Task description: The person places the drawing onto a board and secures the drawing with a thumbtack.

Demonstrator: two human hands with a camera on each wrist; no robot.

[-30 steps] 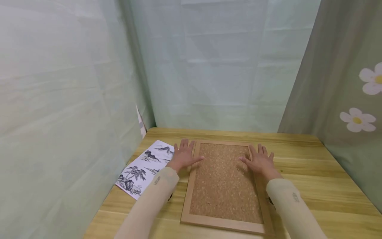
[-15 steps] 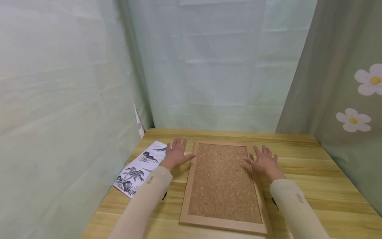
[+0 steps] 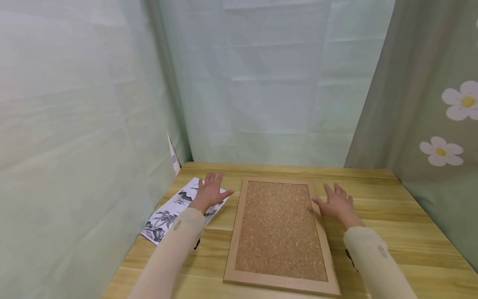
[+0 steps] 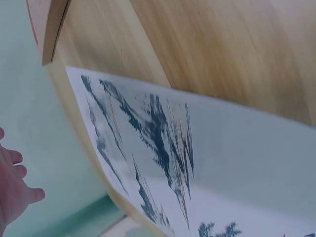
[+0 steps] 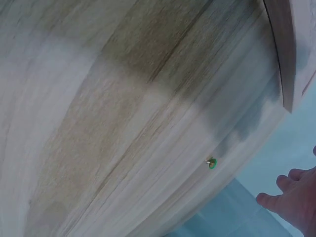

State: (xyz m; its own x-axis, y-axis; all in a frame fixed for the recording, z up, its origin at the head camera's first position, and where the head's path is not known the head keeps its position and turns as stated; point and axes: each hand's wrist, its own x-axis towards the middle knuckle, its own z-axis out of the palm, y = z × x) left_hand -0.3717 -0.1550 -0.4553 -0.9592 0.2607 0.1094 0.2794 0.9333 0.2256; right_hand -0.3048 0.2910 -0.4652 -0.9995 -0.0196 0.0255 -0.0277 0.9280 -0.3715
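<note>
A wood-framed cork board (image 3: 280,232) lies flat on the table. My left hand (image 3: 210,194) is to the left of it with fingers spread, above a white paper sheet (image 3: 161,222) printed with black ink landscapes. In the left wrist view that hand (image 4: 15,182) shows at the left edge, holding nothing, and the sheet (image 4: 222,143) fills the middle. My right hand (image 3: 337,203) hovers by the board's right edge, fingers extended, its thumb near the frame. Whether the thumb touches the frame I cannot tell. The right wrist view shows this hand (image 5: 294,200) holding nothing.
On the wooden table (image 3: 388,236), a small gold push pin (image 5: 211,162) with a greenish tint lies to the right of the board, seen in the right wrist view. Pale curtains (image 3: 261,83) hang at the back and sides, close to the table's edges.
My hands have moved apart from the board's sides: the left went left over the printed sheet, the right went slightly right. The board stays in place on the table.
</note>
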